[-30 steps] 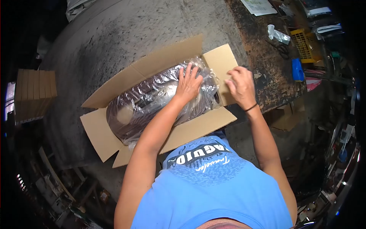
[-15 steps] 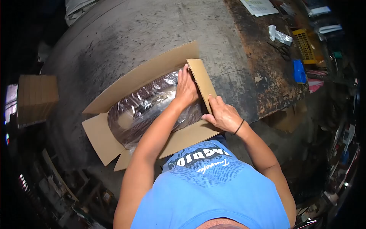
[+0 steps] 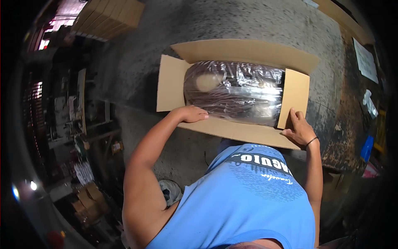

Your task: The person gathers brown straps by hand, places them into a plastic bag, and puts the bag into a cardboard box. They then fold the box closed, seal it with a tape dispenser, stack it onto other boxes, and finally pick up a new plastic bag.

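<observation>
An open cardboard box (image 3: 236,132) lies in front of me with its flaps spread. Inside it is a brown item in clear plastic wrap (image 3: 236,93), filling most of the box. My left hand (image 3: 191,114) rests on the near edge at the box's left part, its fingers together on the near flap. At the right end, my right hand (image 3: 300,129) touches the right flap (image 3: 295,99) and the near corner, with its thumb and fingers apart. That right flap is folded partly inward. The left flap (image 3: 171,85) points outward.
Stacked cardboard (image 3: 108,18) stands at the back left. On the worktable's right side lie a paper sheet (image 3: 365,61), a crumpled plastic piece (image 3: 370,103) and a blue object (image 3: 366,148). Shelving and clutter fill the far left.
My left hand has moved from inside the box's right end to its near left edge. My right hand stays at the right flap. The view has turned, and the box appears level and farther right.
</observation>
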### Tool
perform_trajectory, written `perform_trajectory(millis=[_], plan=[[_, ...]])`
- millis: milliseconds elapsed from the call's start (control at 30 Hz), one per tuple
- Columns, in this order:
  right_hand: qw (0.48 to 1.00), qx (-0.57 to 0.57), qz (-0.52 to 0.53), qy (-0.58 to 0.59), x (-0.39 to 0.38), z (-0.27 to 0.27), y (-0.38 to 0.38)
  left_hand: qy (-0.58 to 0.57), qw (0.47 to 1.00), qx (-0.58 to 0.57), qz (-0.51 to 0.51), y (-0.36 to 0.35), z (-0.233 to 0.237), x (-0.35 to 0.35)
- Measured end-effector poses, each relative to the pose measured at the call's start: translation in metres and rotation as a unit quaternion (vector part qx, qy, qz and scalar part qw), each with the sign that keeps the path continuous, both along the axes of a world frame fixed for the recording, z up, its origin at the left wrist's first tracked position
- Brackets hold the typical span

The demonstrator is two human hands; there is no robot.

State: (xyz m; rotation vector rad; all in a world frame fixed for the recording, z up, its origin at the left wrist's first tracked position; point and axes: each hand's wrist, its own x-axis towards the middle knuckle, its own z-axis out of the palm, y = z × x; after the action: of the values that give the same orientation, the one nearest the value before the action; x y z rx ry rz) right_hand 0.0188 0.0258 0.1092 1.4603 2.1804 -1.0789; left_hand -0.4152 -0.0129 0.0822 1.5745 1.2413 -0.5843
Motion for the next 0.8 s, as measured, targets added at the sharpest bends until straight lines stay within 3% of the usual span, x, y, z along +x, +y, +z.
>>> perform_trajectory(millis=[100, 333, 400, 433, 467, 533, 567, 600, 633, 667, 733, 800], plan=[[1.000, -0.014, -0.017, 0.011, 0.005, -0.002, -0.003, 0.037, 0.992, -0.124, 0.001, 0.004, -0.003, -0.003], [0.994, -0.036, -0.030, 0.096, 0.015, 0.006, -0.009, 0.043, 0.996, -0.073, 0.023, 0.003, 0.017, -0.003], [0.990, -0.097, 0.031, 0.103, 0.015, 0.017, -0.006, 0.201, 0.979, 0.018, -0.008, 0.008, 0.045, 0.002], [0.987, -0.107, 0.025, 0.117, 0.016, 0.022, -0.007, 0.218, 0.961, 0.148, 0.079, 0.006, 0.057, 0.001], [0.988, -0.104, 0.021, 0.116, 0.016, 0.023, -0.006, 0.228, 0.919, 0.275, 0.165, 0.003, 0.065, -0.002], [0.965, -0.208, 0.090, 0.130, 0.015, 0.026, -0.004, 0.261, 0.756, 0.551, 0.238, -0.004, 0.069, -0.022], [0.957, -0.238, 0.133, 0.094, 0.010, 0.027, -0.001, 0.255, 0.757, 0.553, 0.238, -0.003, 0.073, -0.034], [0.959, -0.237, 0.129, 0.090, 0.012, 0.022, -0.004, 0.141, 0.819, 0.383, 0.403, -0.004, 0.077, -0.045], [0.966, -0.201, 0.143, 0.077, 0.014, 0.015, -0.008, 0.017, 0.823, 0.183, 0.537, -0.003, 0.077, -0.049], [0.972, -0.165, 0.156, 0.062, 0.017, 0.011, -0.010, 0.009, 0.826, 0.181, 0.534, -0.005, 0.074, -0.045], [0.953, -0.245, 0.151, 0.091, 0.014, 0.003, 0.006, -0.116, 0.952, 0.048, 0.279, -0.018, 0.064, -0.033], [0.953, -0.279, 0.100, 0.069, 0.016, 0.002, 0.024, 0.005, 0.999, 0.032, 0.024, -0.015, 0.055, -0.018]])
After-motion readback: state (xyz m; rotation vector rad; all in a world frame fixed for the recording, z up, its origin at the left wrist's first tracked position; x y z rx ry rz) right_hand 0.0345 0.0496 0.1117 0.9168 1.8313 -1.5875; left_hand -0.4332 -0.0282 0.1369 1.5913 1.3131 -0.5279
